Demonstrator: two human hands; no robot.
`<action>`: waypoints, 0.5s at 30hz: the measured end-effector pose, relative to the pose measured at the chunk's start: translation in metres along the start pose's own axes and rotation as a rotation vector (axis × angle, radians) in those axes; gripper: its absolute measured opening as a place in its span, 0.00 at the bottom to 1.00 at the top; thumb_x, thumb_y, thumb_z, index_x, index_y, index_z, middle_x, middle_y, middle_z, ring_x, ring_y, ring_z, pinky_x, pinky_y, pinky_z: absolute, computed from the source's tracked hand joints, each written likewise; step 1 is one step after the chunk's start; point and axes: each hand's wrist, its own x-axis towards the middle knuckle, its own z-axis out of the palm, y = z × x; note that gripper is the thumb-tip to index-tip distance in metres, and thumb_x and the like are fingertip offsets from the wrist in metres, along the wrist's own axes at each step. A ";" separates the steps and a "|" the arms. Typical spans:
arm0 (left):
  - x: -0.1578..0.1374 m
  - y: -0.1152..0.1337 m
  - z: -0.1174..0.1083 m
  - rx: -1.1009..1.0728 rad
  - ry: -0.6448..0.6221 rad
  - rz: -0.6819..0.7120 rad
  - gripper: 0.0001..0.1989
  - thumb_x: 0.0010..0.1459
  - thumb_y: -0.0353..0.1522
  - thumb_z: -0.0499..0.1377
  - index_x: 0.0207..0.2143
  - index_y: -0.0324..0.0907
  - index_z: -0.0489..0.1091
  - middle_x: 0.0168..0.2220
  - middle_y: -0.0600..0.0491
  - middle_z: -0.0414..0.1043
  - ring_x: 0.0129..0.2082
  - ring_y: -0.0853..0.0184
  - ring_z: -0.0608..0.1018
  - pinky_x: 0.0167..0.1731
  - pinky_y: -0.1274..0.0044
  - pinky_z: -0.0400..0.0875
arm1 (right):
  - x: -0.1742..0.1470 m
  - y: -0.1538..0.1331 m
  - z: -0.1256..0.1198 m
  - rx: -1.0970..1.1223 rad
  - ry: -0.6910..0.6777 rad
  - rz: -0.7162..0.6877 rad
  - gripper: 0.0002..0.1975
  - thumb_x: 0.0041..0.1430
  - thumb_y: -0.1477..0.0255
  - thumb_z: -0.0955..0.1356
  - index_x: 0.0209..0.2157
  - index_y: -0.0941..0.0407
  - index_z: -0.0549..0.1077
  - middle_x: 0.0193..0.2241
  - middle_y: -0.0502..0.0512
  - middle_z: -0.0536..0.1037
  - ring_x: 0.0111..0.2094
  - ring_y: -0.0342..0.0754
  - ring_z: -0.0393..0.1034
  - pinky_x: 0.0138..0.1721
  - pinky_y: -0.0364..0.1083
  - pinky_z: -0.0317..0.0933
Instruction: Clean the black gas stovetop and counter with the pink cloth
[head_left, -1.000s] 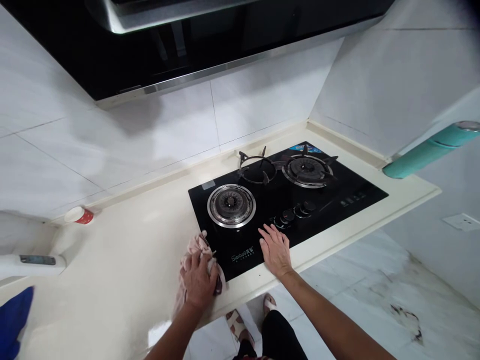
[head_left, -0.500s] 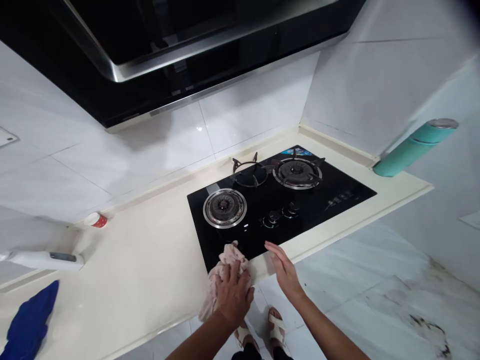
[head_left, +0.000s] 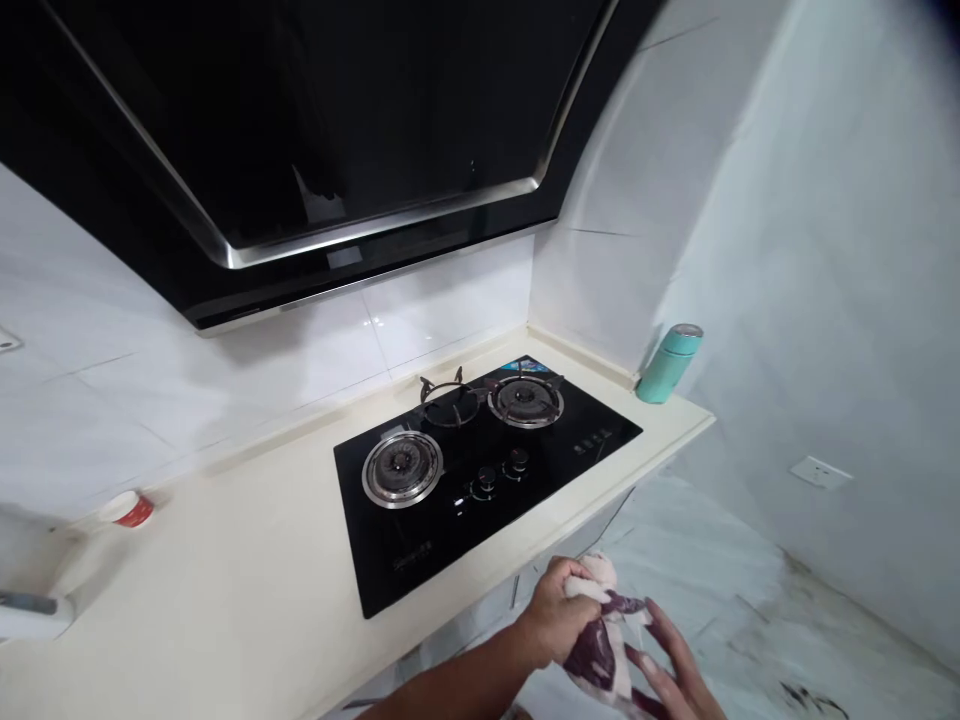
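Observation:
A pink cleaning cloth with a dark purple side is bunched up in front of the counter's edge, above the floor. My left hand is closed round its upper left part, thumb pressed on top. On its right side my right hand has its fingers on the cloth, somewhat apart, with folds between them; the palm is partly cut off by the frame. Beyond both hands lies the black glass gas hob, with a left burner, a right burner and two knobs in the middle.
A loose pan support sits at the hob's back. A turquoise flask stands at the counter's right end. A red and white paper cup lies on the left of the pale counter. A black range hood overhangs the hob.
My left hand has lifted the cloth off the hob's front left corner and carried it right, past the counter edge. My right hand has come to the cloth. The view has turned right.

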 end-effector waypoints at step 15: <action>-0.101 -0.119 -0.167 0.906 0.693 -0.358 0.29 0.59 0.39 0.57 0.63 0.46 0.63 0.69 0.40 0.50 0.69 0.45 0.52 0.60 0.50 0.54 | 0.188 -0.112 0.060 -0.501 -0.053 -0.364 0.32 0.47 0.56 0.69 0.54 0.54 0.70 0.61 0.63 0.64 0.63 0.63 0.55 0.60 0.59 0.54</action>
